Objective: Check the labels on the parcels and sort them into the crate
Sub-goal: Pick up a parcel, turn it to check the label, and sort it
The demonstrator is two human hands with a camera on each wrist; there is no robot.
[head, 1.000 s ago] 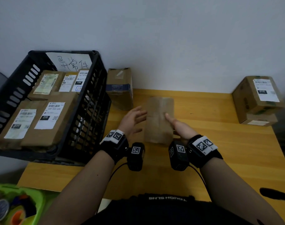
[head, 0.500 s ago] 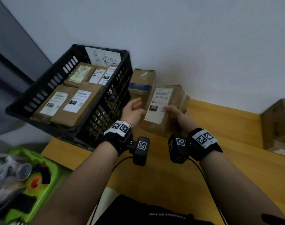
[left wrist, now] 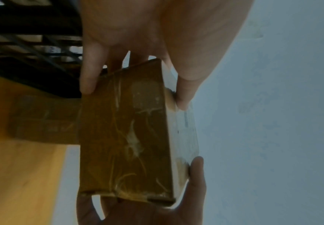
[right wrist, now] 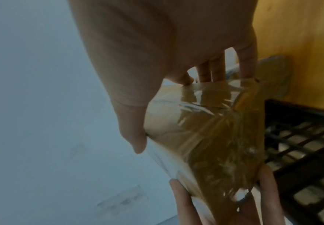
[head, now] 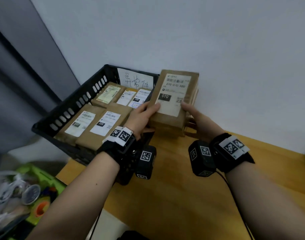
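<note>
Parcel (head: 172, 101) now lifted off desk (head: 174, 187), label up; both hands (head: 141, 116) (head: 198, 118) pinching it beside crate (head: 75, 104), ready for sorting.

- I see a yellow wood table (head: 174, 196) running from 6 o'clock out to 3 o'clock.
- At its 10 o'clock corner sits a black crate (head: 73, 108), overhanging the table's edge.
- In the left wrist view, a brown box (left wrist: 45, 118) lies on the table just beside the crate.
</note>
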